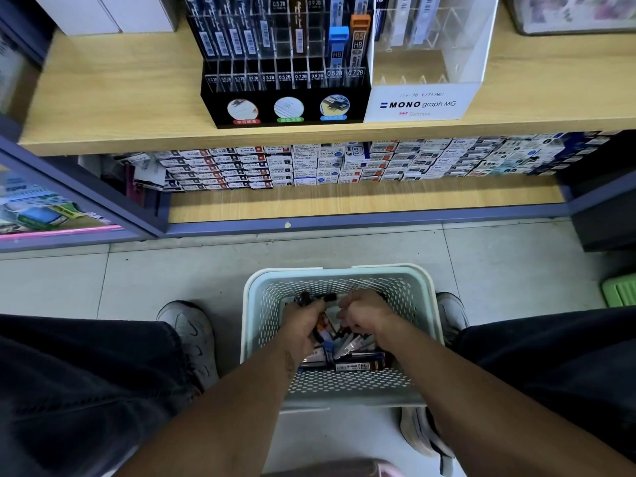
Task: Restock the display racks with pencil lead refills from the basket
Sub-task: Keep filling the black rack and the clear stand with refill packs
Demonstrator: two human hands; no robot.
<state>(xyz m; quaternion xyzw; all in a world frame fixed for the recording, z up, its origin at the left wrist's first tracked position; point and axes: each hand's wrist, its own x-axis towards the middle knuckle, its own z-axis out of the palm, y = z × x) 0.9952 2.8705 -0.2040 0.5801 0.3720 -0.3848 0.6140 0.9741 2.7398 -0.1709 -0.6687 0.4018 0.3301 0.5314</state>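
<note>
Gathering lead refills from the basket

Both hands are down in the perforated basket (339, 387) on the floor: left hand (303, 321) fisted around dark refill cases (315, 299), right hand (363, 313) curled, contents hidden. Sort by grade to match the black rack (285, 105) labels.

**Readable Labels on the Shelf Displays**

The white acrylic display stand (418, 104) on the right of the wooden shelf read "MONO graph MG". The black compartmented lead rack (285, 98) left of it carried slot labels such as "0.5 2B" and "0.7 2B". An orange-capped lead case (359, 39) showed "0.5 HB"; the blue-capped case (338, 46) beside it showed "HB".
</note>
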